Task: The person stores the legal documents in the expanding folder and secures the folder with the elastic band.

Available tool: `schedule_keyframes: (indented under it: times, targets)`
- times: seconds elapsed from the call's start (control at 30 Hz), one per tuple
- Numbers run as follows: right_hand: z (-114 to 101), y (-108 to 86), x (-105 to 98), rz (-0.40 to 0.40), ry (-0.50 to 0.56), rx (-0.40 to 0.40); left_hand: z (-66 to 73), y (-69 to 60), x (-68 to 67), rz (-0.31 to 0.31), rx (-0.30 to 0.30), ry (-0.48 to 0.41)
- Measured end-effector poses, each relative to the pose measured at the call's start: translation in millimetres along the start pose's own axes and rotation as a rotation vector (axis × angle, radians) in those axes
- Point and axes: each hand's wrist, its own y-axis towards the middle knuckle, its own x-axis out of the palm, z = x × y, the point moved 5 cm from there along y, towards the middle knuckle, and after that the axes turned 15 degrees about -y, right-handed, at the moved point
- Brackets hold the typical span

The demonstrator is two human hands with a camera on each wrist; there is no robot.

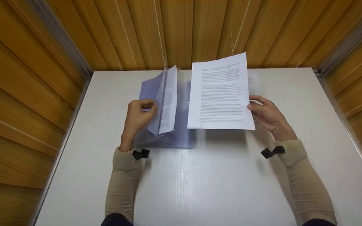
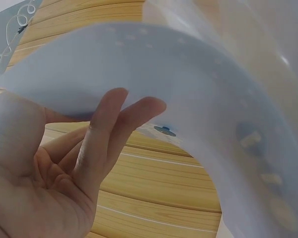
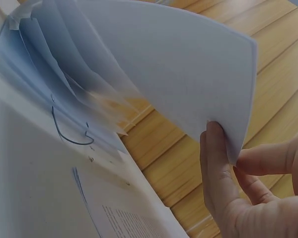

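A translucent bluish plastic folder [image 1: 184,136] lies spread on the white table. My left hand [image 1: 138,116] pinches the edge of a raised clear plastic leaf, beside which printed pages [image 1: 168,100] stand up. Seen from the left wrist, that plastic leaf [image 2: 139,69] bows over the fingers. On the other side, my right hand [image 1: 270,117] pinches the right edge of a printed sheet [image 1: 222,94], held up and slightly curved. A curved wire fastener [image 3: 72,141] shows in the folder in the right wrist view. How many sheets the right hand holds I cannot tell.
More printed paper [image 1: 254,83] lies on the table [image 1: 181,185] behind the raised sheet, partly covered by it. Wooden plank walls [image 1: 178,34] border the table at the back and both sides. A pale cable [image 2: 12,34] hangs at the upper left of the left wrist view.
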Motion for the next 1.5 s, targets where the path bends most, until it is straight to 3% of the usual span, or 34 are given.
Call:
schedule_keyframes:
  times: [1.5]
  targets:
    - [23.2,24.3,43.6,-0.055,-0.072,0.032,2.9,-1.0,0.0,0.018,0.004,0.014]
